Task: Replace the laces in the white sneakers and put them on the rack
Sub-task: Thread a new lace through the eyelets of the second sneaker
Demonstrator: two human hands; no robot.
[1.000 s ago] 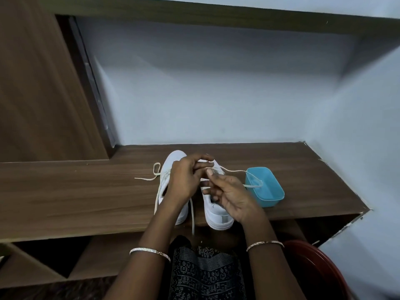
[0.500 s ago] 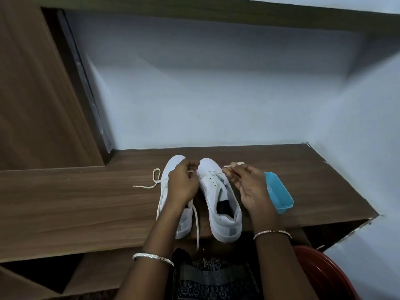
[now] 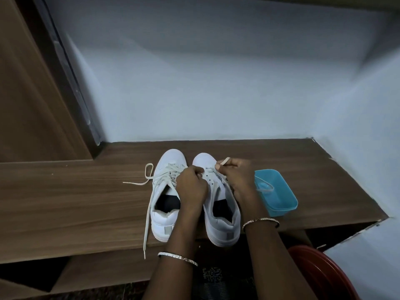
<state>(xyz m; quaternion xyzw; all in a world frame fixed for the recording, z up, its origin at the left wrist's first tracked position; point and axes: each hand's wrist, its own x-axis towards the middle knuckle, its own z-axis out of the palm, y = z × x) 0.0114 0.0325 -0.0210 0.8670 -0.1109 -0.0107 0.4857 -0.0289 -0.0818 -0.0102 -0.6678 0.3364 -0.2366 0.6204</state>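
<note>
Two white sneakers are sitting side by side on the wooden worktop [image 3: 75,202], toes pointing at the pale wall [image 3: 216,83] and heels near the front edge, the right heel jutting just past it. The left sneaker [image 3: 171,158] is already carrying an off-white lace [image 3: 166,175] criss-crossed over its tongue; one loose end is curling into a loop on the worktop to the left, and the other is trailing down the side and hanging over the front edge. Its dark lining is showing through the opening.

The right sneaker [image 3: 219,231] is showing bare eyelets near the toe. The right hand [image 3: 240,180] is hovering over its outer side, thumb and forefinger pinching the flat tip of a second lace [image 3: 224,161], which is sticking up and away. The left hand [image 3: 191,189] is resting between the two tongues with its fingers curled in at the right sneaker's inner eyelets; what they are pinching I cannot tell from here.

Just right of the right hand, a blue tub [image 3: 281,204] is sitting on the worktop with a pale lace coil [image 3: 265,188] lying inside. Each wrist is wearing a thin bangle.
</note>
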